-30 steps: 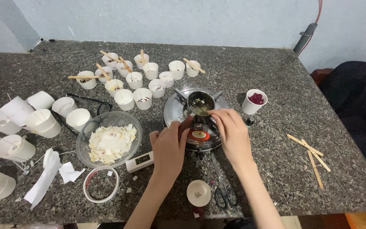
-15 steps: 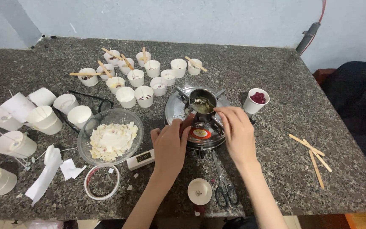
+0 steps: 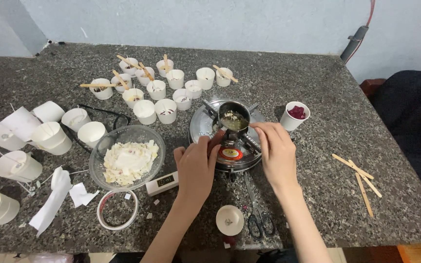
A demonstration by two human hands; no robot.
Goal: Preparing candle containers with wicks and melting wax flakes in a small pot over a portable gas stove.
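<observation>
Steel stove (image 3: pixel 227 141) sits between both hands: the left hand (image 3: pixel 196 165) rests against its near-left edge, grip loosely spread, and the right hand (image 3: pixel 276 148) touches its right side, fingers curled; I cannot tell whether it pinches anything. A small pot (image 3: pixel 233 118) on top holds melting wax. Left, a glass bowl (image 3: pixel 125 157) holds white flakes. Paper cups (image 3: pixel 166 90) crowd the far granite desk (image 3: pixel 317 185).

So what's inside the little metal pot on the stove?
The pot holds yellowish liquid with pale, unmelted flakes floating on it. Its bottom is hidden by the liquid, and the burner beneath is covered by the pot.
</observation>
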